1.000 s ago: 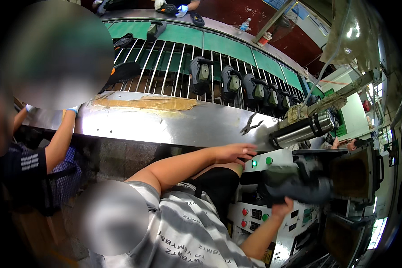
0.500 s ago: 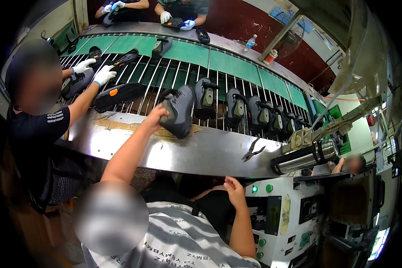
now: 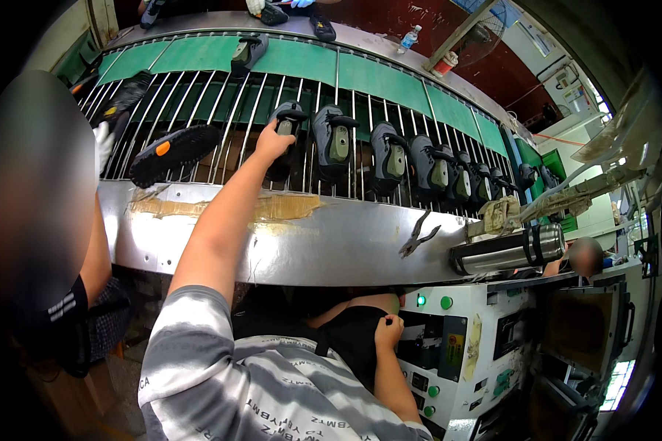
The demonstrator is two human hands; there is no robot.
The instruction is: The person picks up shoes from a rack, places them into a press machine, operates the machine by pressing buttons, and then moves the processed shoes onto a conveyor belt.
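Grey shoe (image 3: 285, 125) upright on conveyor (image 3: 235, 125), upper centre, fingers of left hand (image 3: 273, 142) pinching its top, presumably to steady it; similar shoes (image 3: 337, 143) rightward; right hand (image 3: 389, 331), right of lower centre, curled near control panel (image 3: 463, 300), full closure unclear.

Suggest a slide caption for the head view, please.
Left hand on a grey shoe at the barred conveyor, beside similar shoes; right hand near the white machine.
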